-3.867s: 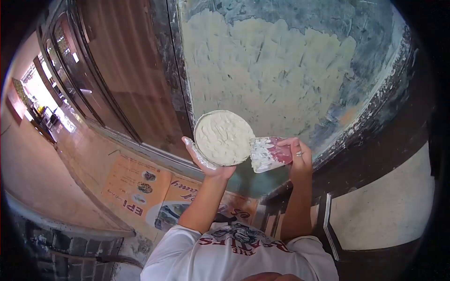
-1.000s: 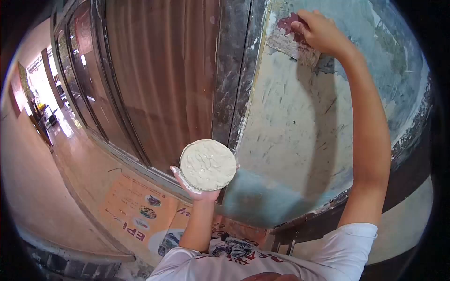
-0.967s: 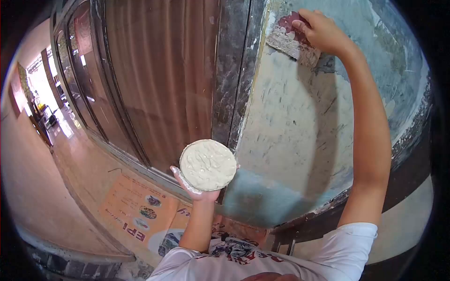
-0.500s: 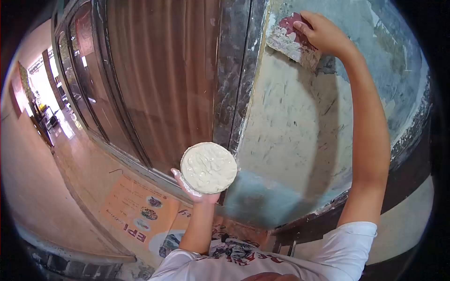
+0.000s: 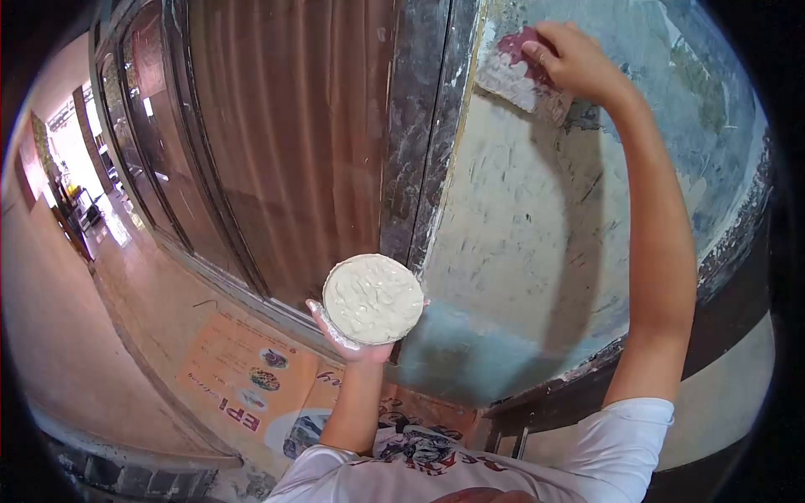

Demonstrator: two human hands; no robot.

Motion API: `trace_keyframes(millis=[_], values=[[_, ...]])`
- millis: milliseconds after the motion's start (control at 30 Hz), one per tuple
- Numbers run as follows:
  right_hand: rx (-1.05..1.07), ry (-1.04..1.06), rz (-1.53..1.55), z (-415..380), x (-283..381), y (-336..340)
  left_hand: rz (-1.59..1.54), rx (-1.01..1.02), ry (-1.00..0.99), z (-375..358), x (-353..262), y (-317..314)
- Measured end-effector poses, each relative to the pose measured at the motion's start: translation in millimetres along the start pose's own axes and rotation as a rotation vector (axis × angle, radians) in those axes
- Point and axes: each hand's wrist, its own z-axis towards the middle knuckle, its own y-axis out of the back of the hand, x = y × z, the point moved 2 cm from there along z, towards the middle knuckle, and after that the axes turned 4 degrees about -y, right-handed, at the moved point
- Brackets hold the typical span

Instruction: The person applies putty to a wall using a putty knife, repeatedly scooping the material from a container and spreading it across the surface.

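My left hand [image 5: 345, 342] cups a round tin of pale putty [image 5: 373, 299] from underneath, held at chest height in front of the dark door frame. My right hand [image 5: 579, 64] is raised high and presses a red putty scraper [image 5: 521, 74] flat against the blue wall panel [image 5: 671, 92], its blade smeared with putty. A wide patch of fresh cream putty [image 5: 520, 226] covers the wall below the scraper. My right arm crosses in front of that patch.
A dark vertical door frame [image 5: 415, 134] borders the puttied wall on the left, with a brown curtain behind glass [image 5: 285, 142] beside it. Orange printed paper [image 5: 251, 377] lies on the floor below. A tiled corridor [image 5: 109, 226] stretches away at left.
About four seconds ago the scraper was at the tin, loading putty. It has since gone up to the top of the wall, where it shifts only slightly. The tin has barely moved.
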Motion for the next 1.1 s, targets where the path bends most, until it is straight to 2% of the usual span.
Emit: trace_keyframes(millis=[67, 100, 200, 267, 333, 367, 400, 467, 500, 600, 633, 667, 733, 767, 800, 833, 867, 933, 1000, 1067, 1100], values=[[-0.212, 0.192, -0.416, -6.7, 2.8, -14.9, -0.044, 0.077, -0.014, -1.2, -0.1, 2.6], [-0.172, 0.130, -0.455, -7.6, 10.2, -14.5, -0.060, 0.080, -0.012, -1.7, 0.2, 1.5], [-0.238, 0.121, -0.359, -3.9, 6.7, -8.6, -0.121, 0.023, -0.017, -0.2, -0.3, -0.9], [-0.234, 0.144, -0.277, 1.7, -8.6, -1.6, -0.017, 0.062, -0.016, 0.9, -1.3, 3.1], [-0.158, 0.052, -0.139, 3.5, -6.1, 5.9, -0.013, 0.066, -0.012, 0.7, -3.3, 3.4], [-0.053, -0.063, -0.055, 2.2, -5.8, 4.6, 0.006, 0.042, -0.016, 0.2, -3.6, 1.9], [-0.054, -0.062, -0.054, -0.9, -5.5, 0.2, 0.026, 0.019, -0.019, 0.1, -4.0, 1.3], [-0.191, 0.154, -0.343, -8.5, -3.0, -9.7, 0.035, -0.001, -0.029, 0.6, -4.7, 4.1], [-0.134, 0.083, -0.378, -10.7, 6.9, -10.5, 0.030, 0.004, -0.021, 1.1, -4.4, 4.7], [-0.160, 0.088, -0.390, -10.0, 9.2, -6.3, -0.006, -0.014, -0.022, 2.6, -2.4, 1.6], [-0.224, 0.132, -0.252, -6.0, -0.7, -3.6, -0.004, 0.003, -0.024, 3.4, -2.3, 0.7], [-0.226, 0.133, -0.253, -2.6, -9.1, 0.0, -0.003, 0.019, -0.027, 3.7, -2.3, 0.2], [-0.175, 0.073, -0.124, 0.8, -8.9, 8.3, -0.018, 0.040, -0.034, 4.0, -4.8, 3.5], [-0.071, -0.031, -0.019, -1.2, -10.4, 9.2, -0.071, 0.023, -0.029, 3.7, -5.7, 3.4], [-0.071, -0.027, -0.018, -1.6, -10.0, 7.7, -0.123, 0.005, -0.025, 3.5, -6.6, 3.6], [-0.092, 0.045, -0.138, -1.9, -9.8, 4.7, -0.112, -0.140, -0.097, 7.3, -7.6, 13.5], [-0.111, 0.114, -0.259, -3.7, -9.6, 0.8, -0.113, -0.141, -0.097, 6.5, -7.2, 14.8], [-0.168, 0.130, -0.346, -10.8, -5.5, -7.5, 0.066, -0.053, -0.062, 4.7, -5.1, 8.1], [-0.221, 0.157, -0.427, -12.6, -6.1, -9.7, 0.058, -0.011, -0.039, 5.6, -3.9, 7.9], [-0.199, 0.179, -0.315, -8.4, -9.2, 3.0, -0.007, 0.057, -0.012, 5.4, -3.6, 5.4], [-0.162, 0.079, -0.200, -8.1, -9.5, 7.2, -0.039, 0.089, 0.002, 4.9, -3.8, 4.6]])
